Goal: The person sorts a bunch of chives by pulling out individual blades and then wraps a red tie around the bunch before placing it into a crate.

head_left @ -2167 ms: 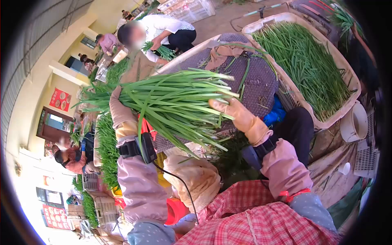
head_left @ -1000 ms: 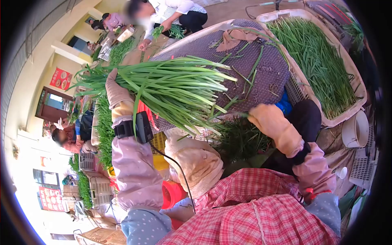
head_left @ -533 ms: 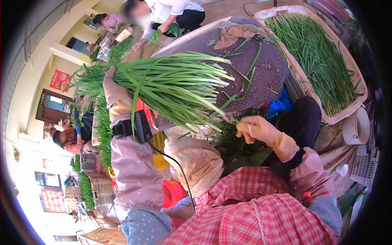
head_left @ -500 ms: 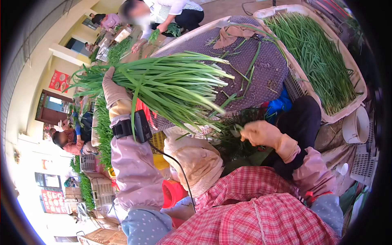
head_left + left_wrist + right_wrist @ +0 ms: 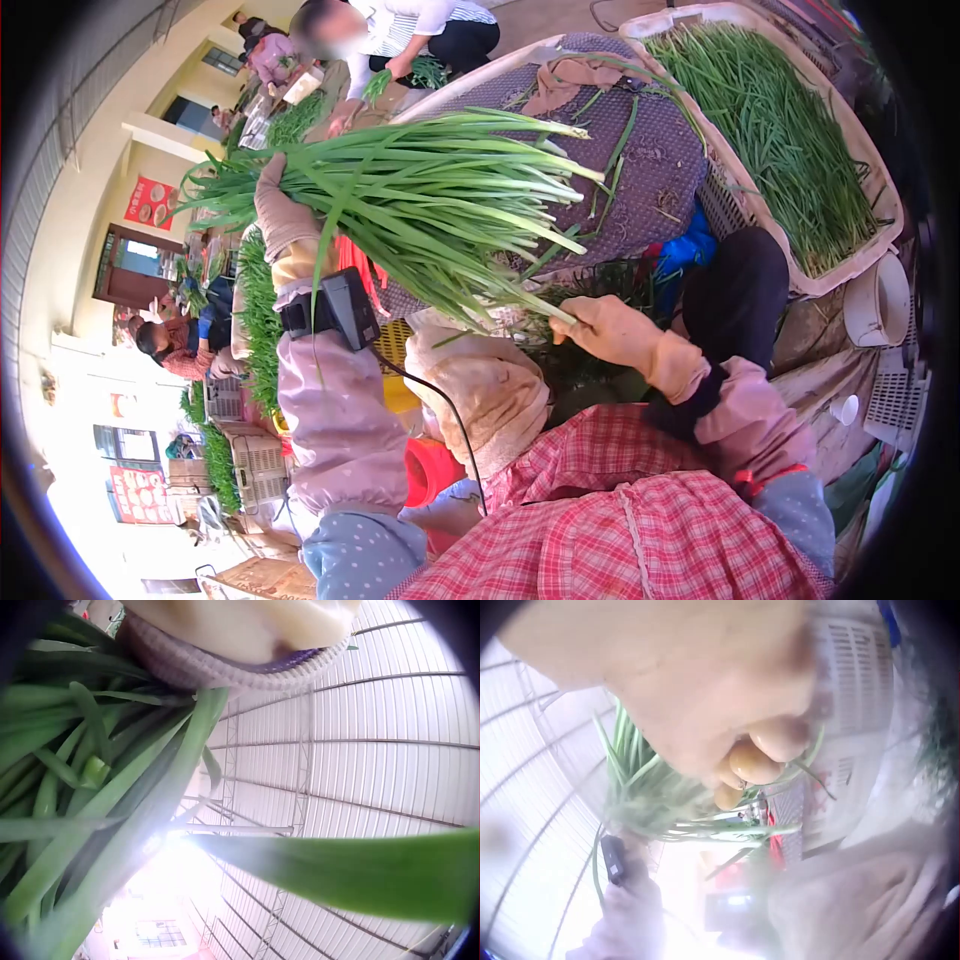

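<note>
- The left hand (image 5: 288, 215) grips the green bunch (image 5: 420, 190), held up partly over the purple mat (image 5: 655, 165).
- The right hand's (image 5: 625, 338) grip is narrow, pinching a stalk end.
- Likely tidying stray stalks; next calls for a gentle pull, bunch steady.

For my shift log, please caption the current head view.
Left hand grips a green leafy bunch; right hand pinches a stalk's pale end.

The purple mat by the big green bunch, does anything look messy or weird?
A bit messy: loose leaves and small crumbs are scattered on the purple mat, around a crumpled brown cloth, not gathered like the bunch.
</note>
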Tool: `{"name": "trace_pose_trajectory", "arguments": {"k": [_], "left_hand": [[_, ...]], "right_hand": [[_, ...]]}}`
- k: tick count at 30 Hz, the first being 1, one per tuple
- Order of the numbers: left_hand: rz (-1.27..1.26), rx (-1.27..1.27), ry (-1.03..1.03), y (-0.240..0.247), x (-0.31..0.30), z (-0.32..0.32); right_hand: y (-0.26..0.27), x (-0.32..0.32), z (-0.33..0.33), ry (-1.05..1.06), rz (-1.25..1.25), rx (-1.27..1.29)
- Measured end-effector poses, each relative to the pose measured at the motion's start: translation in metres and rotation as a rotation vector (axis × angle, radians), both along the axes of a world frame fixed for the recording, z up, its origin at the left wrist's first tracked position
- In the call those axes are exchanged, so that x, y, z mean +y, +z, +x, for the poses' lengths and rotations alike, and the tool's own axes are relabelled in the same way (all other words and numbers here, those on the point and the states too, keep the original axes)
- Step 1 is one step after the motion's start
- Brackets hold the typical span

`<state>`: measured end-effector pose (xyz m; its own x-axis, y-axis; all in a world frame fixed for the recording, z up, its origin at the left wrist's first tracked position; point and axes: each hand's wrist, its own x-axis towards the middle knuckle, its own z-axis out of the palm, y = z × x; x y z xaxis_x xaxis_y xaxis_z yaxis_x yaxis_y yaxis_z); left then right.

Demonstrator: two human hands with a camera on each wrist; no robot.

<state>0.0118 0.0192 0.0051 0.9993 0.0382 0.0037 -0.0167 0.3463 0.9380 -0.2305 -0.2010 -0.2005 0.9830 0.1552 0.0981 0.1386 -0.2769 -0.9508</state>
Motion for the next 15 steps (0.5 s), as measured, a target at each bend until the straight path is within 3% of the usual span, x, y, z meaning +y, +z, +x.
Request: {"name": "trace_pose_trajectory", "arguments": {"k": [4,6,8,12,14,15], "left_hand": [[0.003,-0.02,0.044,0.002,-0.016,-0.021],[-0.092,-0.015,-0.014,0.017,-0.019,-0.036],[-0.133,-0.065,-0.052,0.027,-0.005,-0.03],[-0.218,-0.169,-0.285,0.058,0.007,-0.04],[-0.249,-0.397,-0.445,0.074,0.002,-0.051],[-0.198,-0.446,-0.464,0.081,-0.001,-0.057]], "right_hand": [[-0.009,-0.018,-0.022,0.001,-0.137,0.003],[-0.029,-0.027,-0.038,0.136,-0.366,0.241],[-0.01,-0.05,-0.038,0.251,-0.594,0.294],[0.047,-0.122,-0.004,0.16,-0.628,0.098],[0.077,-0.158,0.036,0.113,-0.567,0.056],[0.079,-0.169,0.06,-0.05,-0.469,-0.262]]}}
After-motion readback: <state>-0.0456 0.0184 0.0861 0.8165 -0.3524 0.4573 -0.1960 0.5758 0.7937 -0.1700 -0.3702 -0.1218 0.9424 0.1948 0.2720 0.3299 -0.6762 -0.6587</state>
